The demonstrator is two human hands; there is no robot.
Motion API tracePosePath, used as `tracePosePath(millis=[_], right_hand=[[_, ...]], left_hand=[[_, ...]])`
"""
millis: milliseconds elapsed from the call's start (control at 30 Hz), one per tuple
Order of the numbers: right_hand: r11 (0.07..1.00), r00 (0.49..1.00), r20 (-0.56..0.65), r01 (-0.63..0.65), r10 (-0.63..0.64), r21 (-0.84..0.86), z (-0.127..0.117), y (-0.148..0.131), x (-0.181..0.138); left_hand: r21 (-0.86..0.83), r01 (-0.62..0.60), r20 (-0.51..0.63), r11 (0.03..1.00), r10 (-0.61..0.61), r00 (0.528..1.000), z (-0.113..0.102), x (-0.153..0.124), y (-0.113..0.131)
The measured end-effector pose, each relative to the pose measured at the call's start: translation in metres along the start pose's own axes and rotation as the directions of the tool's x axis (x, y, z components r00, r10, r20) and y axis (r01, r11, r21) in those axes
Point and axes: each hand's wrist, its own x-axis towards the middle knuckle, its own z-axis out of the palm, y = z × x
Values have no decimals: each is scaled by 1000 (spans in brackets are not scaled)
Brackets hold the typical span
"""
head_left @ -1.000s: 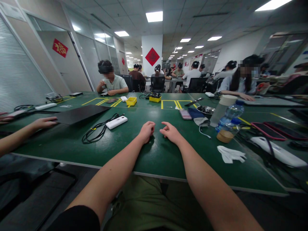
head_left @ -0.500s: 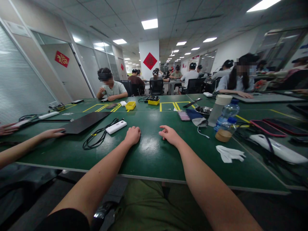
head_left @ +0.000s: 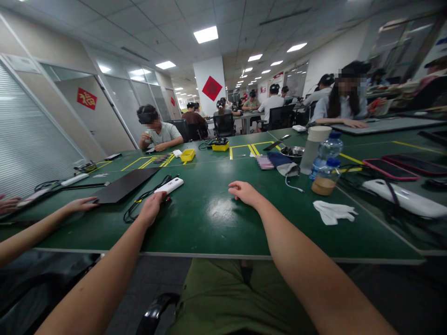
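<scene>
My left hand (head_left: 152, 207) is at the near end of a flat white device (head_left: 172, 185) with a dark marking on top, lying on the green table (head_left: 199, 228). Its fingers are curled; a small dark and reddish bit shows beside the fingertips, too small to name. Black cables (head_left: 132, 211) lie in a loose coil left of the device, partly behind this hand. My right hand (head_left: 245, 193) rests on the tabletop with nothing in it, index finger stretched out and the others loosely bent.
Another person's hand (head_left: 82, 204) touches a black panel (head_left: 127, 186) at left. To the right are a white cloth glove (head_left: 333, 212), bottles (head_left: 326, 179), a grey-white tumbler (head_left: 313, 151), a metal bowl (head_left: 292, 152) and phones (head_left: 389, 170). Yellow trays (head_left: 187, 155) stand farther back.
My left hand has moved left from bare table to the white device's near end. My right hand stays about where it was. The view has tilted and shifted slightly.
</scene>
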Motion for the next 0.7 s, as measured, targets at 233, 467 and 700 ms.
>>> tracePosePath(millis=[233, 467, 700], right_hand=[[1000, 1000, 4, -4, 4, -10, -1, 3, 2], [1000, 1000, -19, -1, 1, -22, -1, -3, 0], [958, 990, -113, -106, 79, -265, -8, -6, -1]], left_hand=[[-256, 59, 169, 965, -15, 985, 28, 4, 18], [-443, 138, 427, 886, 73, 901, 112, -3, 61], [-560, 224, 563, 797, 168, 809, 205, -39, 104]])
